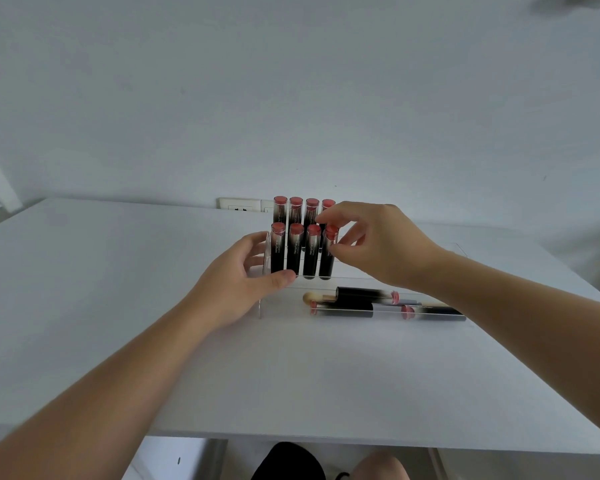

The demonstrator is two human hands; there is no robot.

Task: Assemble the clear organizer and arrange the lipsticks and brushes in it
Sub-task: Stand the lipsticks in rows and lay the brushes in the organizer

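A clear tiered organizer [426,285] stands on the white table. Two rows of black lipsticks with red caps stand upright in its left part, a back row [296,211] and a front row [294,252]. My left hand [238,282] grips the organizer's left end, thumb on its front step. My right hand [368,242] pinches the rightmost lipstick of the front row [327,259] near its cap. Three more lipsticks [364,294] and a brush [314,297] with a pale tip lie flat in the organizer's low front section.
The white table [118,306] runs to a white wall. A wall socket [243,204] sits just behind the organizer. The table's near edge is at the bottom, with my knees below it.
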